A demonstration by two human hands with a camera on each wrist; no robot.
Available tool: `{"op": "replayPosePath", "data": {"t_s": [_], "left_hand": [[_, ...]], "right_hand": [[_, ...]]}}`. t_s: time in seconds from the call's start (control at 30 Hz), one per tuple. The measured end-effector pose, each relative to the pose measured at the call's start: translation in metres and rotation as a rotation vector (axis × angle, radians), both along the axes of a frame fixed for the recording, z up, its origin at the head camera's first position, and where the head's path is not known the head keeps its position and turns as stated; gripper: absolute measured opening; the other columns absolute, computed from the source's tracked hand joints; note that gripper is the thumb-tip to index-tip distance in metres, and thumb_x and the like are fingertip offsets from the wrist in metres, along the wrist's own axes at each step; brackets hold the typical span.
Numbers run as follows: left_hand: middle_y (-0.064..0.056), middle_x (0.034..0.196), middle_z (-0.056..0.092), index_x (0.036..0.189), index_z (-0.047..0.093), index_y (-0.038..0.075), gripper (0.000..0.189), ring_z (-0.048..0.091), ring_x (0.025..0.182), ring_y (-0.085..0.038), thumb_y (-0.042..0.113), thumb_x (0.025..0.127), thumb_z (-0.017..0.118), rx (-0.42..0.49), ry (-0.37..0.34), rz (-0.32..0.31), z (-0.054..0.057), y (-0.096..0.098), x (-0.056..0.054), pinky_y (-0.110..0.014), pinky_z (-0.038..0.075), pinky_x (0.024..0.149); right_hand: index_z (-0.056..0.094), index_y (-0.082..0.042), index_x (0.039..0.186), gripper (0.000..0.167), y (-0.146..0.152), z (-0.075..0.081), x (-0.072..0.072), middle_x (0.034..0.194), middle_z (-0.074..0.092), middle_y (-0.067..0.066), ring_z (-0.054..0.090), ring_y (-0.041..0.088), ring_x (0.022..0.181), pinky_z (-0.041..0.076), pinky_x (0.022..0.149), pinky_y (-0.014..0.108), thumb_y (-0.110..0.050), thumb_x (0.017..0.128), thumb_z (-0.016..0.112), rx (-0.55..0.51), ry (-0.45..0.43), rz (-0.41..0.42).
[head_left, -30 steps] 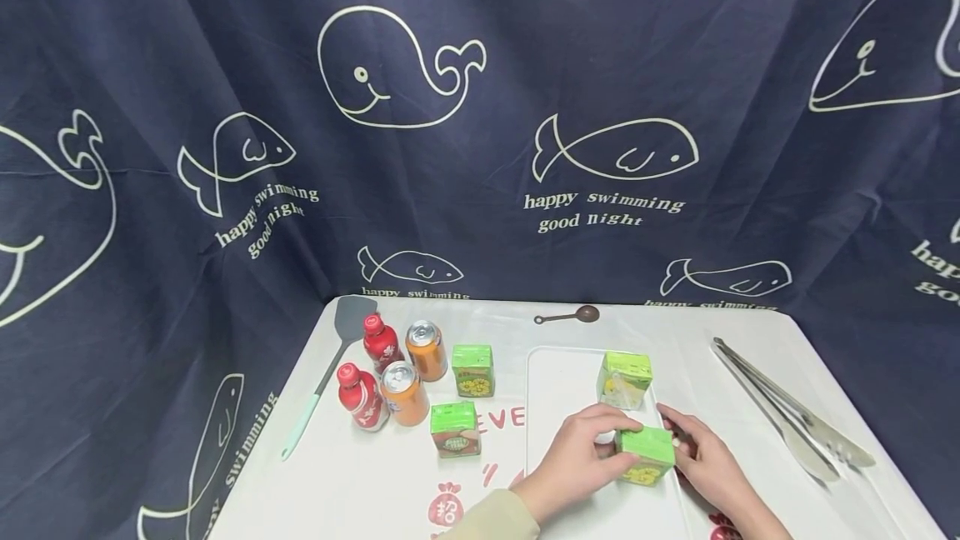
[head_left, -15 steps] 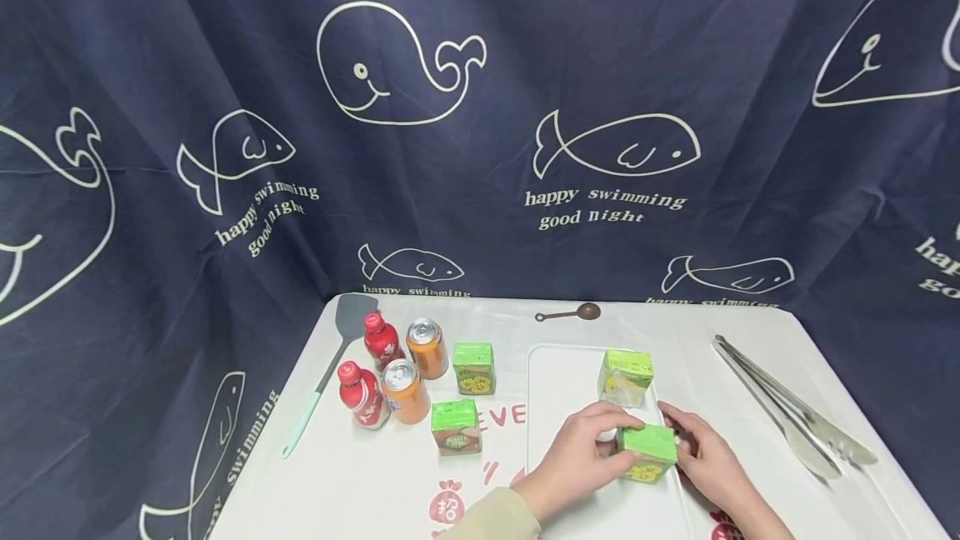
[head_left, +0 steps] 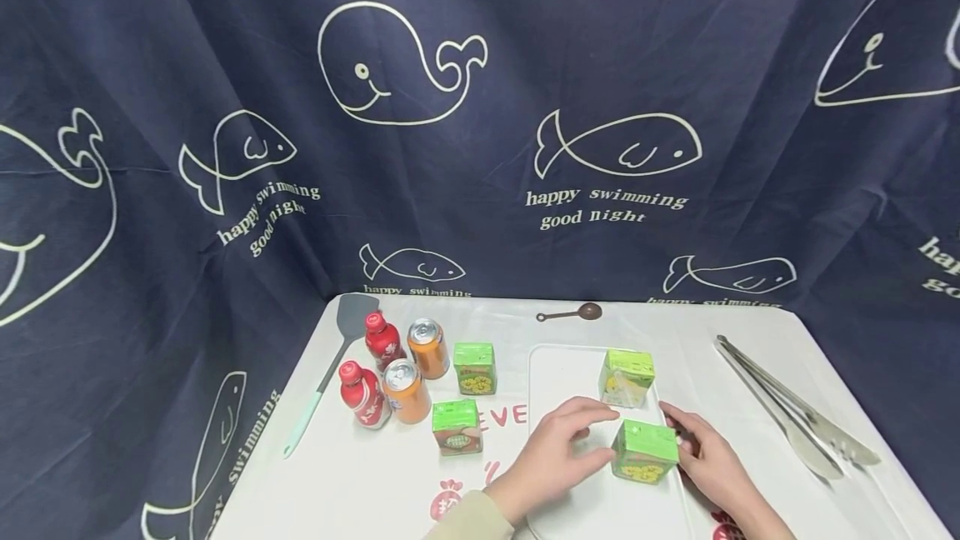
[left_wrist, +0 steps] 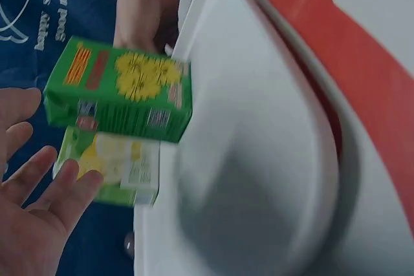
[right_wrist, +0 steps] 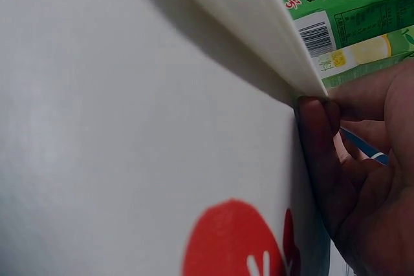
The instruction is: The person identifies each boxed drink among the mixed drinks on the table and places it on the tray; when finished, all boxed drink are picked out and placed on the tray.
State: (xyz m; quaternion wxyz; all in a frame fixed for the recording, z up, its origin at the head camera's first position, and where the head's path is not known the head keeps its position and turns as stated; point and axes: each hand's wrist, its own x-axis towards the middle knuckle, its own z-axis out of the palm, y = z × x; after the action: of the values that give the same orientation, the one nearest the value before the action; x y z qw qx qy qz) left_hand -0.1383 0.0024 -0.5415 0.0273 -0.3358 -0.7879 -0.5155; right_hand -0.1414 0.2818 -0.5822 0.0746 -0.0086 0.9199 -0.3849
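Observation:
A green juice carton with yellow flowers (head_left: 645,451) stands upright on the white tray (head_left: 566,377), near its right edge. Just left of this carton is my left hand (head_left: 551,461), fingers spread and apart from it; the left wrist view shows a gap between the fingers and the carton. My right hand (head_left: 708,452) pinches the tray's right rim between thumb and fingers, as the right wrist view shows close up. Behind the first carton, a yellow-green carton (head_left: 627,377) also stands on the tray.
Left of the tray stand two more green cartons (head_left: 475,369), two orange cans (head_left: 406,392) and two red bottles (head_left: 363,394). A grey spatula (head_left: 330,369) lies at far left, metal tongs (head_left: 795,411) at right, a brown measuring spoon (head_left: 573,312) at the back.
My left hand has let go of the flowered carton and moved a little left. The carton stays on the tray. My right hand keeps its place at the rim.

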Motion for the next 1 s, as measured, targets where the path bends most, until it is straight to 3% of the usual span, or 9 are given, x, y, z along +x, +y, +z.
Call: {"op": "replayPosePath", "data": {"t_s": [0.23, 0.43, 0.57, 0.83, 1.0], "left_hand": [[0.013, 0.137, 0.061, 0.138, 0.066, 0.022, 0.042, 0.056, 0.13, -0.007, 0.02, 0.097, 0.077, -0.08, 0.114, 0.104, 0.015, -0.043, 0.001, -0.03, 0.05, 0.108], [0.008, 0.138, 0.061, 0.137, 0.066, 0.021, 0.039, 0.057, 0.129, -0.011, 0.021, 0.099, 0.073, -0.146, 0.225, 0.158, 0.026, -0.075, 0.006, -0.028, 0.053, 0.102], [0.005, 0.137, 0.062, 0.137, 0.066, 0.021, 0.041, 0.058, 0.125, -0.012, 0.02, 0.097, 0.075, -0.177, 0.302, 0.185, 0.026, -0.092, 0.008, -0.03, 0.053, 0.102], [0.01, 0.139, 0.06, 0.136, 0.067, 0.026, 0.042, 0.056, 0.121, -0.008, 0.022, 0.096, 0.077, -0.235, 0.261, 0.269, 0.023, -0.12, 0.016, -0.028, 0.056, 0.093], [0.009, 0.138, 0.061, 0.134, 0.068, 0.024, 0.042, 0.055, 0.128, -0.013, 0.018, 0.094, 0.08, -0.246, 0.247, 0.328, 0.02, -0.137, 0.019, -0.036, 0.056, 0.1]], "right_hand": [[0.042, 0.003, 0.155, 0.061, 0.001, 0.0, 0.001, 0.138, 0.057, 0.022, 0.053, 0.024, 0.1, 0.048, 0.071, 0.025, 0.005, 0.097, 0.057, -0.017, 0.019, 0.003], [0.042, 0.003, 0.156, 0.061, 0.002, -0.001, 0.001, 0.137, 0.058, 0.021, 0.053, 0.022, 0.099, 0.048, 0.071, 0.025, 0.005, 0.097, 0.057, -0.016, 0.02, 0.001], [0.042, 0.003, 0.155, 0.061, 0.002, -0.002, 0.001, 0.137, 0.058, 0.021, 0.052, 0.021, 0.097, 0.048, 0.07, 0.024, 0.006, 0.096, 0.056, -0.02, 0.025, 0.004], [0.041, 0.003, 0.156, 0.061, 0.001, -0.002, 0.0, 0.138, 0.057, 0.021, 0.052, 0.019, 0.092, 0.047, 0.067, 0.025, 0.003, 0.097, 0.057, -0.01, 0.017, 0.001], [0.039, 0.004, 0.157, 0.062, 0.0, -0.001, 0.001, 0.139, 0.056, 0.02, 0.05, 0.018, 0.088, 0.046, 0.065, 0.025, -0.001, 0.098, 0.057, -0.007, -0.006, -0.002]]}}
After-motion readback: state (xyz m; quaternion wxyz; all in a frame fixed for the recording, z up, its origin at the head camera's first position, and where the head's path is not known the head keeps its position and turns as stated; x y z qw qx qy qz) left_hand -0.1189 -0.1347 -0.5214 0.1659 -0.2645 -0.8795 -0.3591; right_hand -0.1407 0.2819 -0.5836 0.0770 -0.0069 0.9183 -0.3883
